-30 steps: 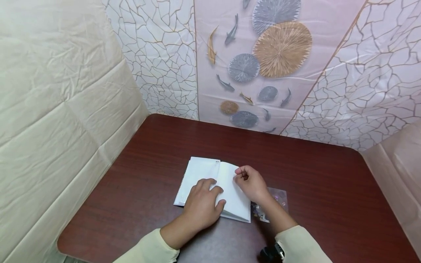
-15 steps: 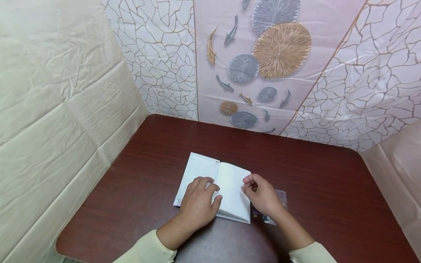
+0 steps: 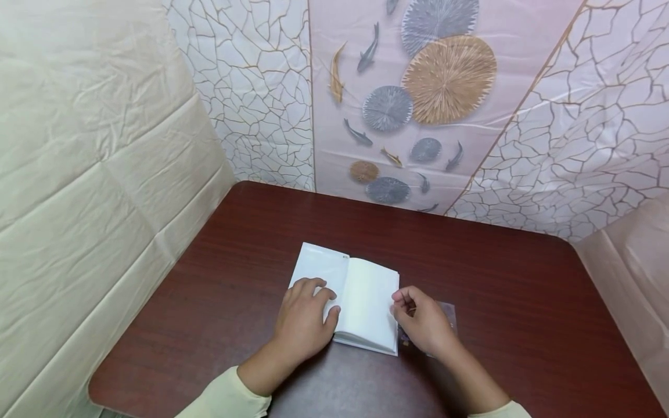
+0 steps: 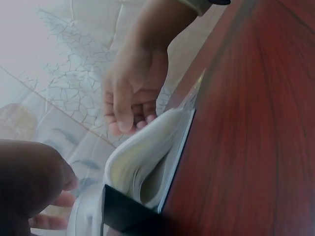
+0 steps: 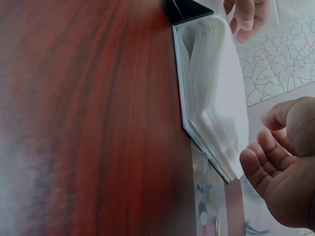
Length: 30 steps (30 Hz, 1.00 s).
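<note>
A notebook with blank white pages [image 3: 371, 299] lies spread on the table. My left hand [image 3: 305, 319] rests on its left page, fingers loosely bent and apart. At the right page's outer edge hovers my right hand [image 3: 424, 322], its fingers loosely curled with a gap between thumb and fingertips in the right wrist view; I see nothing held there. A clear plastic sheet with small coloured designs [image 5: 203, 209] lies beside the notebook, mostly covered by the right hand in the head view. From the side, the right-hand pages [image 5: 216, 88] bulge up above the cover.
The dark red-brown wooden table [image 3: 251, 249] extends around the notebook. Behind it hangs a patterned cloth [image 3: 387, 145] with fish and round shapes. A plain cream cloth [image 3: 115, 174] borders the left side.
My left hand has slid left, off the middle of the notebook onto the left page. My right hand has moved right and toward me, from above the right page to its outer edge.
</note>
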Tool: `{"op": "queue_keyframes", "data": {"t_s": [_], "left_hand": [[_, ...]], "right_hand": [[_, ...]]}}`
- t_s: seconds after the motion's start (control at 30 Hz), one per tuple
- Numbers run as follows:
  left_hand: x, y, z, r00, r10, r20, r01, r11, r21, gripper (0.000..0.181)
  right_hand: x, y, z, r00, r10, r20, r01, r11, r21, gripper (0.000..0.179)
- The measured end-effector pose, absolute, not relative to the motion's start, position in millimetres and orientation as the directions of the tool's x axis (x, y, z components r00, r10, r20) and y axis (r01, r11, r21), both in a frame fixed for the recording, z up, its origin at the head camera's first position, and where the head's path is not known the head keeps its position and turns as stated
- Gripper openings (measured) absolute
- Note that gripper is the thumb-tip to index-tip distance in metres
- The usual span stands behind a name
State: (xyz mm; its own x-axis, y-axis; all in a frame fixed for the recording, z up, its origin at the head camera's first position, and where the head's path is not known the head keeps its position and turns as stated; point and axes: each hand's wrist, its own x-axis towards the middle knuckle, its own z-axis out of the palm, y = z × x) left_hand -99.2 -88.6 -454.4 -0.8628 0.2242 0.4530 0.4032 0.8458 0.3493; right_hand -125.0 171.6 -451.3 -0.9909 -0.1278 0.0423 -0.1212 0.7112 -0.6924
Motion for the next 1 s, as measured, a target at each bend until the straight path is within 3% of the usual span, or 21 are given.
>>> {"op": "queue_keyframes", "data": {"t_s": [0.17, 0.43, 0.7, 1.0], "left_hand": [[-96, -102, -458, -0.872, 0.259, 0.416, 0.419, 0.833, 0.36, 0.021], [-90, -119, -465, -0.897, 0.302, 0.324, 0.415, 0.827, 0.378, 0.028], [-88, -128, -470, -0.885, 0.364, 0.291, 0.455, 0.812, 0.366, 0.046], [-92, -129, -476, -0.874, 0.358, 0.329, 0.46, 0.828, 0.32, 0.05]], "right_hand": [[-115, 171, -452, -0.978, -0.192, 0.076, -0.195, 0.731, -0.654, 0.018], [-95, 170, -453, -0.922, -0.336, 0.192, -0.387, 0.791, -0.475, 0.031], [-86, 169, -454, -0.883, -0.411, 0.226, -0.469, 0.763, -0.444, 0.032], [-84, 170, -463, -0.865, -0.434, 0.252, -0.502, 0.738, -0.451, 0.034]]}}
